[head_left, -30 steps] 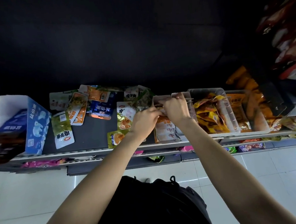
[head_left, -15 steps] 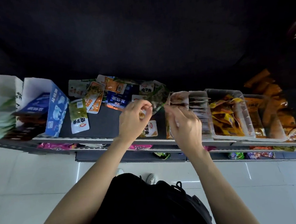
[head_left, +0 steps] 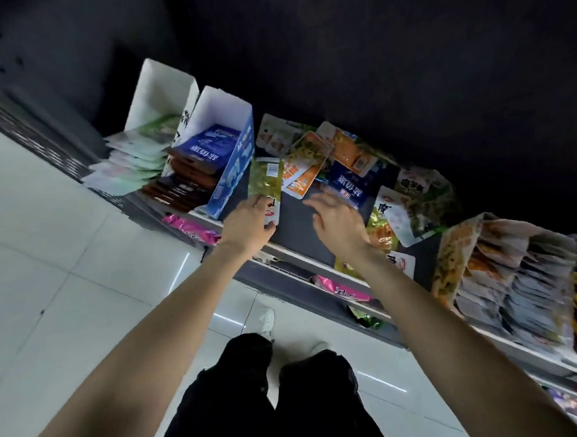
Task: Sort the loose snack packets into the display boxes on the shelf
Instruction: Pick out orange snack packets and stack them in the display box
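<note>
This is a shop aisle. A long metal shelf carries loose snack packets, open cardboard display boxes stacked with packets, and clear bins packed in rows. More goods sit on the shelf below, above a pale tiled floor.

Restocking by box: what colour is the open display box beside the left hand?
Blue with white patches, white inside; head view.

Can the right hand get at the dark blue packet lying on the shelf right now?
Probably yes: the right hand hovers open just in front of the dark blue packet, with nothing between them.
</note>
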Demonstrator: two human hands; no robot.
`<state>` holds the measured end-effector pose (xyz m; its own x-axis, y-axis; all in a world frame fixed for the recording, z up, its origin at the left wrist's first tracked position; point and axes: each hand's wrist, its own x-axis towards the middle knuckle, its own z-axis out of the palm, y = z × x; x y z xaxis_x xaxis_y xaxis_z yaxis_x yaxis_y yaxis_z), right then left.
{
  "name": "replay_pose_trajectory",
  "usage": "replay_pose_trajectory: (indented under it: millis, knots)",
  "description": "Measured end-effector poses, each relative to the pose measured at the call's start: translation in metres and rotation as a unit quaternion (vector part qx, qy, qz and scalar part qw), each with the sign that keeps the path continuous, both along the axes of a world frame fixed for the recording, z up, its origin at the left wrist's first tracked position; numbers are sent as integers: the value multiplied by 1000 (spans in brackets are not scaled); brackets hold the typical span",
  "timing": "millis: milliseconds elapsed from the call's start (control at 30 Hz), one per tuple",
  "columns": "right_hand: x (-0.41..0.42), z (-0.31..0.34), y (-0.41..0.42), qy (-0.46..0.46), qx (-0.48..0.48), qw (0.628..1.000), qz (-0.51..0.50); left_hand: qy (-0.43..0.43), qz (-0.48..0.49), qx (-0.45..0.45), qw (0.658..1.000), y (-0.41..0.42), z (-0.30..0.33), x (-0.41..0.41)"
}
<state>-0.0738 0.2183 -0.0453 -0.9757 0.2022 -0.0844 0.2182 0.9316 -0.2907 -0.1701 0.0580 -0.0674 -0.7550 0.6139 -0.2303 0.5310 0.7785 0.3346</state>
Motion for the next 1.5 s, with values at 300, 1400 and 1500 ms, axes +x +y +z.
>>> replay_pose_trajectory:
  millis: [300,1400,1500]
  knots:
    - [-86,-46,11,-160,59,985,32,28,-46,-35,998,-6,-19,-19]
    - [72,102,-17,180,-76,962,-193,-20,-203,286,936,43,119,42]
    - [121,119,-3,193,-46,956,-216,-24,-239,302,923,62,142,75]
